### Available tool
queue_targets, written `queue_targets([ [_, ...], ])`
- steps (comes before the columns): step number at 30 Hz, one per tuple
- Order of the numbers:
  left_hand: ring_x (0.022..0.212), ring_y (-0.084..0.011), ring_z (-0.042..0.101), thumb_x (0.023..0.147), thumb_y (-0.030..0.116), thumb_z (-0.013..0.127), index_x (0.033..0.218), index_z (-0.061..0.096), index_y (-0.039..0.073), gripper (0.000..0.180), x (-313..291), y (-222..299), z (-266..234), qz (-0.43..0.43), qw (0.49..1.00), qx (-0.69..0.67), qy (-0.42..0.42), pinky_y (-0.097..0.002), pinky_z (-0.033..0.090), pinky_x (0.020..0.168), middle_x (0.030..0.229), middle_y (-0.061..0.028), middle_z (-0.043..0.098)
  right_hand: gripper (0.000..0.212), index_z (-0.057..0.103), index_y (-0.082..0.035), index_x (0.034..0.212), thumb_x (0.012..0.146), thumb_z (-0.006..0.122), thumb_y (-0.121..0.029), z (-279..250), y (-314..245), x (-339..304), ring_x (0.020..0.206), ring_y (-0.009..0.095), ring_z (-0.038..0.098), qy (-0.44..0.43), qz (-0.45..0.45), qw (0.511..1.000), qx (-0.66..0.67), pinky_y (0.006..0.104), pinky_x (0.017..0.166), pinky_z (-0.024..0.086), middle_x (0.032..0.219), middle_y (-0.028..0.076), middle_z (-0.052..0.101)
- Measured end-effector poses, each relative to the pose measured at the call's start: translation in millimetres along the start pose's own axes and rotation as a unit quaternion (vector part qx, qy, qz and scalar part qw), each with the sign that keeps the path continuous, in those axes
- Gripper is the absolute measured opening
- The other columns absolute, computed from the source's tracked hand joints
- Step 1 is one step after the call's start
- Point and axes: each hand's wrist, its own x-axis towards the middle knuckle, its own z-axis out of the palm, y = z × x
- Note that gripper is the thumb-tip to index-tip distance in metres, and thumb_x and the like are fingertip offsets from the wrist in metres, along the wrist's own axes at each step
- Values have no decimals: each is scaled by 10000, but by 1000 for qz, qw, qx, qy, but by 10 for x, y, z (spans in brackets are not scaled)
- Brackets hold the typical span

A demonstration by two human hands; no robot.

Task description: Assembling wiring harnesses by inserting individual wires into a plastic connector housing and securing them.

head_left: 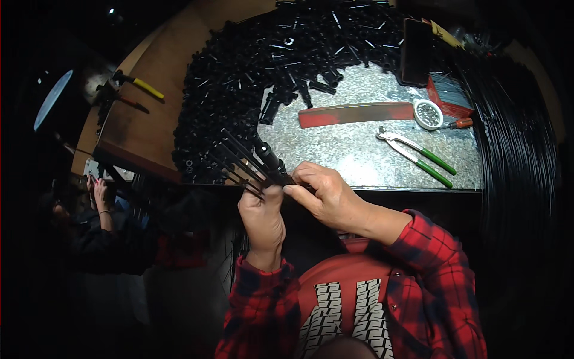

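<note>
Left hand: your grip closed around fanned black strips, black tube; right hand pinching near tube's lower end. Apparently two-handed fitting; next calls for steady left.

No text, label, brand, number or sign can be read.
</note>
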Motion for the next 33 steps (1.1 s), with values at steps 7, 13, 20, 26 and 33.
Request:
queue_targets([
  [7,804,-63,562,804,2,721,989,611,1,215,69,89,-59,-2,999,30,19,-203,458,754,895,6,614,208,533,50,772,845,658,-100,-30,-48,-2,629,200,533,-64,86,994,10,306,575,433,722,124,548],
  [13,770,-85,587,780,7,743,988,619,22,242,96,49,-113,-12,999,-40,5,-234,479,754,878,1,627,234,536,18,758,834,690,-141,-108,-77,10,604,122,499,-94,159,982,43,274,553,414,665,66,548],
  [20,901,-177,626,795,147,752,1134,559,-21,425,93,0,-271,-40,995,-71,-65,-318,514,852,1023,-81,618,204,588,-27,780,837,710,-181,-175,-23,59,631,63,518,-151,253,943,155,237,562,422,684,-7,576],
  [26,900,-199,629,807,196,740,1141,555,-24,441,172,50,-366,-68,978,-96,-175,-320,522,825,1032,-103,613,250,565,-18,723,812,738,-174,-179,56,57,538,61,510,-162,251,921,251,232,472,392,603,11,550],
  [33,953,-161,562,899,107,625,1326,370,-27,515,-7,-106,128,60,998,19,11,-292,456,873,1092,-111,558,230,565,-22,720,838,705,-161,-64,92,75,565,72,521,-71,254,958,112,232,505,422,638,6,580],
])
